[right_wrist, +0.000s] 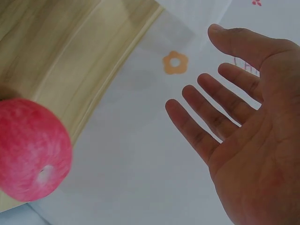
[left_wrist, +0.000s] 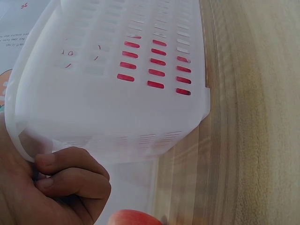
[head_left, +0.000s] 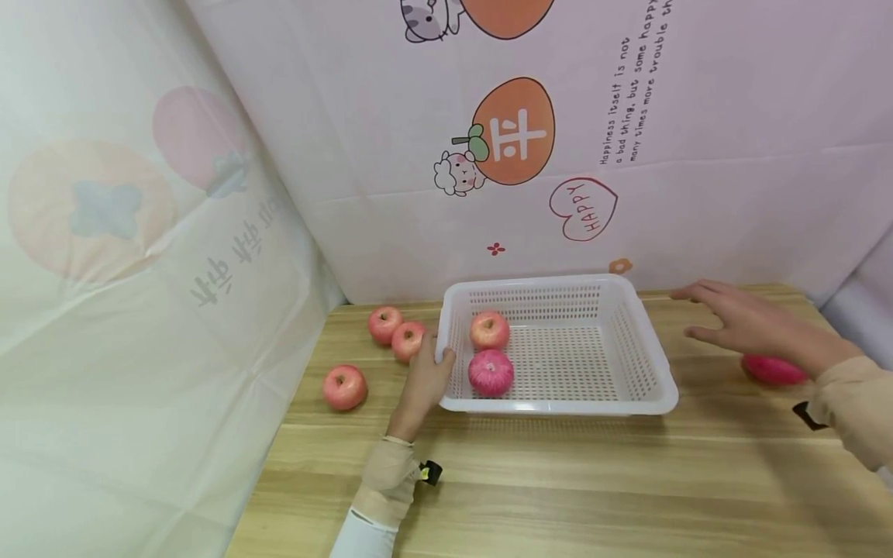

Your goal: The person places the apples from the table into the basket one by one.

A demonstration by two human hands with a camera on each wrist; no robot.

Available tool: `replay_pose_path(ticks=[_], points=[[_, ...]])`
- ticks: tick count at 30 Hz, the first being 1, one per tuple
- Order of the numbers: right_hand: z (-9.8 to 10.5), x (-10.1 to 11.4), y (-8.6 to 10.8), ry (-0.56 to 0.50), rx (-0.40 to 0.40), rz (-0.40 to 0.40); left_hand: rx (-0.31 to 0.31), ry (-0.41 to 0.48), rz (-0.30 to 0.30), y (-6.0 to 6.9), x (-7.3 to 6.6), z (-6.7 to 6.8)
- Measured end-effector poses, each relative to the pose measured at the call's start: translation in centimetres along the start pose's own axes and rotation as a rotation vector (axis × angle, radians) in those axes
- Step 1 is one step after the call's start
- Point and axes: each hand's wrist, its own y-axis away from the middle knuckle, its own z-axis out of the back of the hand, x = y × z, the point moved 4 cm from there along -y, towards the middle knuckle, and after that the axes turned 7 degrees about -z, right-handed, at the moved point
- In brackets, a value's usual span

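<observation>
A white plastic basket [head_left: 558,407] with slotted walls stands on the wooden table. Inside it, toward the left end, a red apple [head_left: 490,331] and a deeper pink apple [head_left: 491,373] sit side by side. My left hand [head_left: 424,381] grips the basket's left rim, and the left wrist view shows its fingers [left_wrist: 75,176] curled there. Over the table to the basket's right hovers my right hand [head_left: 749,322], fingers spread and holding nothing. Partly hidden beneath that forearm lies another pink apple [head_left: 773,370], which the right wrist view shows apart from the hand.
Left of the basket are three red apples: one at the back [head_left: 384,325], one close to my left hand [head_left: 408,342], and one nearer the front [head_left: 345,387]. A printed cloth [head_left: 391,225] rises behind the table, and a pale sheet [head_left: 139,349] hangs at the left.
</observation>
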Motion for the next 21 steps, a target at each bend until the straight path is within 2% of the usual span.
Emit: replay_pose_path(ticks=[5,12,21], points=[[-0.3,-1.1,0.4,0.014,-0.01,0.002,-0.002,0.002,0.003,0.0,0.0,0.0],[-0.6,-2.7,0.9,0.002,0.024,-0.047,0.002,0.008,0.004,0.1,-0.1,0.0],[-0.9,-4.4,1.5,0.023,0.018,-0.068,-0.002,0.015,0.004,0.0,-0.1,0.0]])
